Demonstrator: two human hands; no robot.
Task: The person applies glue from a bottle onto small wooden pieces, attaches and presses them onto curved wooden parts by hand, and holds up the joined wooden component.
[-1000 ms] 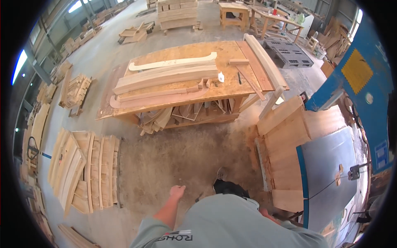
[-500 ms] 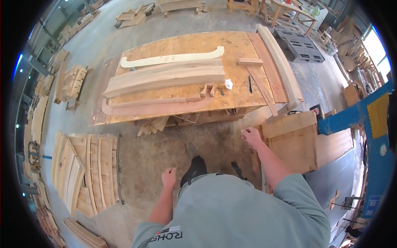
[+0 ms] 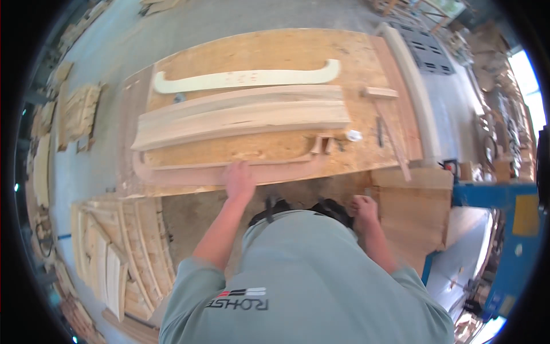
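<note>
My left hand [image 3: 239, 180] reaches over the near edge of the workbench and touches a pinkish board with upturned ends [image 3: 195, 175]. Its fingertips are blurred at a thin wooden strip [image 3: 275, 162] lying along that board, so their grip is unclear. Lower and to the right, my right hand [image 3: 365, 207] hangs beside a wooden box [image 3: 415, 200], its fingers curled in and nothing visible in them. Behind the pinkish board lie thick pale beams [image 3: 240, 117] and a cream curved template [image 3: 246, 79].
On the workbench [image 3: 366, 57] are small wood blocks [image 3: 322, 144], a white crumpled piece [image 3: 354, 136] and a short block [image 3: 381, 92]. Blue machinery [image 3: 498, 212] stands at right. Stacked curved slats [image 3: 123, 246] lie on the left, and a grey pallet [image 3: 421, 49] far right.
My left hand has moved up and forward from beside my body onto the pinkish board. My right hand has drawn back and down. I stand closer to the workbench.
</note>
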